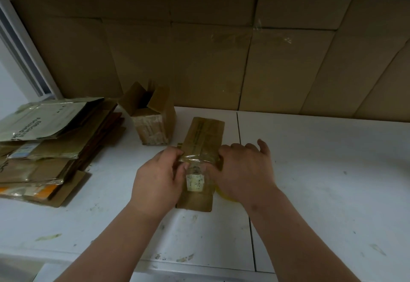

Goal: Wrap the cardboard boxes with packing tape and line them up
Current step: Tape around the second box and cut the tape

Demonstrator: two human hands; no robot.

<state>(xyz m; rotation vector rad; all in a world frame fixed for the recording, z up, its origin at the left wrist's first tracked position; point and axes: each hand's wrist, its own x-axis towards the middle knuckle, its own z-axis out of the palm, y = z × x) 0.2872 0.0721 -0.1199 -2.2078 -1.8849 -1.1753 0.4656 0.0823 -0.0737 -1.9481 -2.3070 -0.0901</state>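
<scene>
Flat box [200,162] at table [321,170] centre, gripped at both long edges: left hand [157,179] fingers curled pinching tape [195,159]; right hand [244,170] thumb pressing, fingers curled. Open box [150,117] behind; cardboard stack [44,148] left; bare tabletop right.

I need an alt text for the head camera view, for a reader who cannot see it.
Two bare hands, left hand and right hand, press clear packing tape across a long cardboard box lying on a white table. Behind it stands an open box; flattened cardboard is stacked at the left.
</scene>
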